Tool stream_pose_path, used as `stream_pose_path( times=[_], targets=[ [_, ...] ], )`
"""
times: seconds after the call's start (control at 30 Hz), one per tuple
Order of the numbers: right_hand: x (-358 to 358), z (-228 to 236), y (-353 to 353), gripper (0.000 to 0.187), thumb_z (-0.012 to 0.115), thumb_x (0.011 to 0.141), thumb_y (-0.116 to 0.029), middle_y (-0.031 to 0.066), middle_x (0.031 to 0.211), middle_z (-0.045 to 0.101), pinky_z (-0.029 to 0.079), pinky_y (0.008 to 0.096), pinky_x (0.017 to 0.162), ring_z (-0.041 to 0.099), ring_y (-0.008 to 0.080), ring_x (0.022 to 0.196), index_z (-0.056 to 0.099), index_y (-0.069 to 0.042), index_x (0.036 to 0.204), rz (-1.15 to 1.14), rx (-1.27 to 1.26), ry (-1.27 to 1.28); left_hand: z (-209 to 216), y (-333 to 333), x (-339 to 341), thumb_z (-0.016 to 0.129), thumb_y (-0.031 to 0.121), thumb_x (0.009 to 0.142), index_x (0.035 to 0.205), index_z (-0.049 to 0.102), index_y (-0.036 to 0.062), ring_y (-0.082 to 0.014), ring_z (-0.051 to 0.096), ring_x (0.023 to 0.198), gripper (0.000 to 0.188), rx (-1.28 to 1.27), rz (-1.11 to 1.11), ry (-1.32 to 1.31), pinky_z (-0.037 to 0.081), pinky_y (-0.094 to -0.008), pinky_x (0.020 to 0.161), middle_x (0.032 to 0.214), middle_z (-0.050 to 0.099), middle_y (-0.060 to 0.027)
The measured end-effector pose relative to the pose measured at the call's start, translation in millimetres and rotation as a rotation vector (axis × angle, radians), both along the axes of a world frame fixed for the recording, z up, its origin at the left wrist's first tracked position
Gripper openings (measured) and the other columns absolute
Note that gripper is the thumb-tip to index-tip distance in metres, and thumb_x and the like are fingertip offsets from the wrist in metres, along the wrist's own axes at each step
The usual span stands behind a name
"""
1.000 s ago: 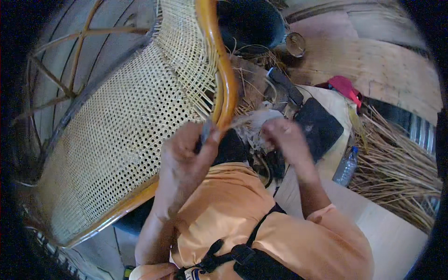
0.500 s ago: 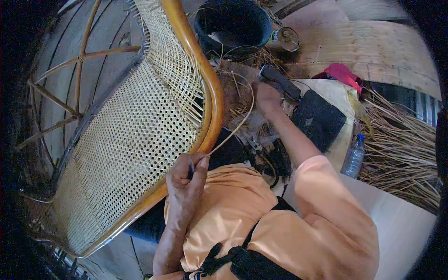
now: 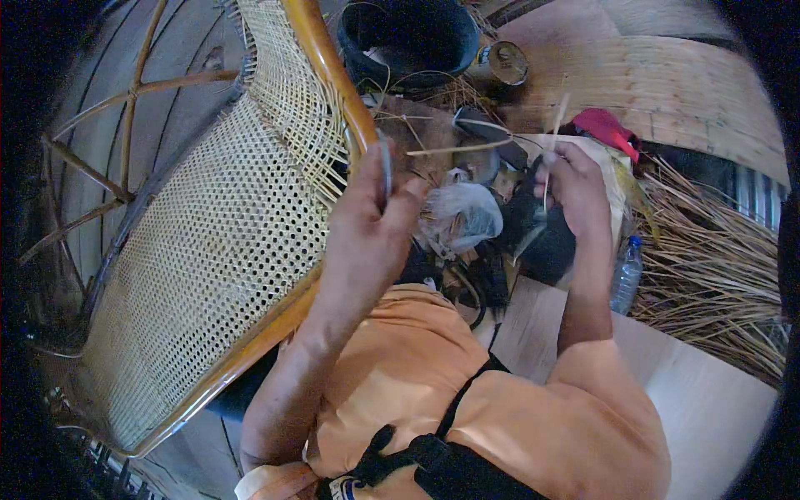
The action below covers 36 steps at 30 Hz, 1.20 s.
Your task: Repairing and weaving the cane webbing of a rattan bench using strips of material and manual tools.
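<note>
A rattan chair [image 3: 208, 250] with a woven cane panel lies tilted across my lap, its orange frame rail running up the middle. My left hand [image 3: 371, 221] is raised beside that rail and grips a thin grey metal tool [image 3: 385, 167] that points upward. My right hand [image 3: 571, 187] is lifted to the right and pinches a pale cane strip [image 3: 492, 143], which runs leftward from the fingers with a short end sticking up. Between the hands lies a crumpled clear plastic bag [image 3: 462, 215] over dark items.
A black bucket [image 3: 408, 37] and a small round tin [image 3: 507, 60] stand at the top. A red object [image 3: 607, 129] and a heap of dry cane strands [image 3: 708, 267] lie at the right, with a plastic water bottle [image 3: 625, 275] beside them. Wooden boards lie underneath.
My left hand has risen along the chair rail with the tool. My right hand has moved right and upward, pulling the cane strip out straighter. The view has shifted a little.
</note>
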State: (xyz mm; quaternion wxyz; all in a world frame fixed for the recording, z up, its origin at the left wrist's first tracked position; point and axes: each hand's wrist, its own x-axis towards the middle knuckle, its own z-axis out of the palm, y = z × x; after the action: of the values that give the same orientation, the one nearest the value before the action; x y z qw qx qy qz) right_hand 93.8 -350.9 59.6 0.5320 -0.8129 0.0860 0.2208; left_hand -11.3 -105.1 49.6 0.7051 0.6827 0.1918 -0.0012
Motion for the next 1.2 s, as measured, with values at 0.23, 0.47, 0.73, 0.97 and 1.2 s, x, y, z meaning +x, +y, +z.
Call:
stream_pose_path(
  times=[0.23, 0.47, 0.73, 0.97, 1.2],
  targets=[
    [-49, 6, 50, 0.019, 0.056, 0.088, -0.019, 0.0088, 0.082, 0.063, 0.048, 0.0307, 0.073, 0.062, 0.0182, 0.078, 0.051, -0.005, 0.101, -0.166, 0.575, -0.033, 6, -33, 3, 0.055, 0.017, 0.085, 0.11, 0.057, 0.0067, -0.0304, 0.061, 0.085, 0.027, -0.065, -0.356, -0.219, 0.048, -0.0353, 0.073, 0.09, 0.061, -0.0212],
    [-56, -11, 95, 0.014, 0.056, 0.088, -0.015, 0.0076, 0.082, 0.065, 0.049, 0.0263, 0.067, 0.062, 0.0147, 0.075, 0.057, -0.005, 0.098, -0.211, 0.78, -0.089, 3, -9, -8, 0.058, 0.022, 0.088, 0.099, 0.061, 0.0017, -0.0065, 0.051, 0.061, 0.024, -0.134, -0.274, 0.075, 0.042, -0.0218, 0.054, 0.07, 0.058, -0.0008],
    [34, -8, 77, 0.016, 0.056, 0.088, -0.017, 0.0083, 0.079, 0.06, 0.042, 0.0259, 0.055, 0.055, 0.0149, 0.067, 0.055, -0.004, 0.096, 0.057, 0.266, -0.263, -12, 18, -34, 0.055, 0.031, 0.089, 0.099, 0.062, 0.0052, -0.0053, 0.045, 0.05, 0.028, -0.189, -0.385, 0.378, 0.036, -0.0205, 0.045, 0.067, 0.054, 0.0028],
    [131, -102, -3, 0.016, 0.052, 0.086, -0.019, 0.012, 0.083, 0.061, 0.048, 0.0384, 0.068, 0.061, 0.0276, 0.078, 0.056, -0.003, 0.083, 0.42, -0.58, -0.666, -19, 26, -38, 0.056, 0.028, 0.088, 0.101, 0.061, 0.0044, -0.0048, 0.044, 0.052, 0.027, -0.354, -0.286, 0.407, 0.034, -0.0196, 0.046, 0.066, 0.053, 0.0021],
    [45, -114, -5, 0.024, 0.054, 0.084, -0.027, 0.0161, 0.091, 0.062, 0.045, 0.0423, 0.072, 0.058, 0.0325, 0.08, 0.064, -0.006, 0.093, 0.334, -1.223, -0.102, -18, 29, -48, 0.057, 0.026, 0.088, 0.089, 0.064, 0.0023, -0.0081, 0.048, 0.058, 0.025, -0.237, -0.447, 0.364, 0.039, -0.0248, 0.052, 0.066, 0.054, 0.0009]
  ],
)
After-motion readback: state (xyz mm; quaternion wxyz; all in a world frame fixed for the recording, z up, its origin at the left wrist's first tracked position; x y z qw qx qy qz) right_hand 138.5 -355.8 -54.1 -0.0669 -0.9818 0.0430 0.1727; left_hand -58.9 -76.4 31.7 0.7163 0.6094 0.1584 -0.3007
